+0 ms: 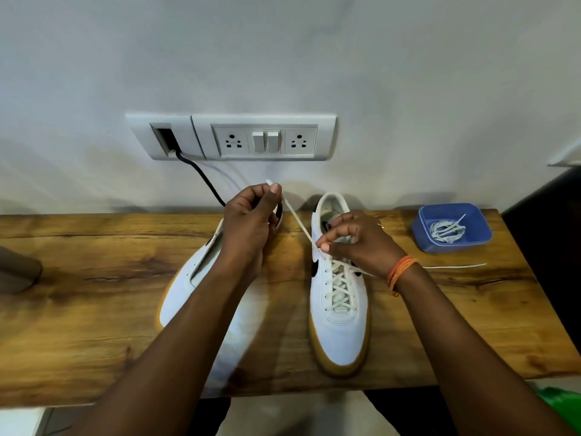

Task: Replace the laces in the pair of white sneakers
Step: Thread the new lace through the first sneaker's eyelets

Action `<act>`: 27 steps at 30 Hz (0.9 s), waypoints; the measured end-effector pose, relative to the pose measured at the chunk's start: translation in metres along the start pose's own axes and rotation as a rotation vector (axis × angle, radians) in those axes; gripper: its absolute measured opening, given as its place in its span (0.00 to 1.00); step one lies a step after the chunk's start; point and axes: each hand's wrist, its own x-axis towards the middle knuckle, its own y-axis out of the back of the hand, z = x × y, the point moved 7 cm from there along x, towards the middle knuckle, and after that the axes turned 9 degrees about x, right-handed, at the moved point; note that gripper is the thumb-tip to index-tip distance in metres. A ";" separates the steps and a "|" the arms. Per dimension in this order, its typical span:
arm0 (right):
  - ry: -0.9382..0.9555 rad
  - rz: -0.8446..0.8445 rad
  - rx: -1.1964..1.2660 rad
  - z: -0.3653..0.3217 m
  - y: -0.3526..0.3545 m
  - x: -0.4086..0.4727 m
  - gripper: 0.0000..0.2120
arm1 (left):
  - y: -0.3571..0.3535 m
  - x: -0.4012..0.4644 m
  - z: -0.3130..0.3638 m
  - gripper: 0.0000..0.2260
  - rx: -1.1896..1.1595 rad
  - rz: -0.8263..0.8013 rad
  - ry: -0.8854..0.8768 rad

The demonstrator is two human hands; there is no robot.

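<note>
On the wooden table, two white sneakers: left sneaker unlaced, right sneaker laced partway. Left hand pinches the lace end, raised toward the far wall. Right hand pinches the same lace at the right sneaker's upper eyelets. Blue tub, far right, holds a coiled lace.
</note>
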 end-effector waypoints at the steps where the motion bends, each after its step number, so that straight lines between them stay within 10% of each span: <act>1: -0.022 0.001 -0.049 0.003 -0.002 0.001 0.07 | -0.001 0.001 -0.001 0.07 -0.003 -0.012 -0.001; 7: -0.020 0.028 -0.062 -0.003 -0.014 0.002 0.02 | -0.006 0.000 0.001 0.09 0.008 -0.040 -0.035; 13: 0.179 0.190 0.468 -0.044 0.011 -0.003 0.06 | -0.026 -0.012 -0.026 0.16 0.222 -0.225 0.050; 19: -0.009 0.140 0.825 -0.024 0.007 0.000 0.04 | -0.048 -0.025 -0.032 0.07 0.355 -0.436 -0.116; 27: -0.036 0.100 0.749 -0.015 0.009 -0.003 0.06 | -0.034 -0.011 -0.032 0.06 0.428 -0.209 -0.119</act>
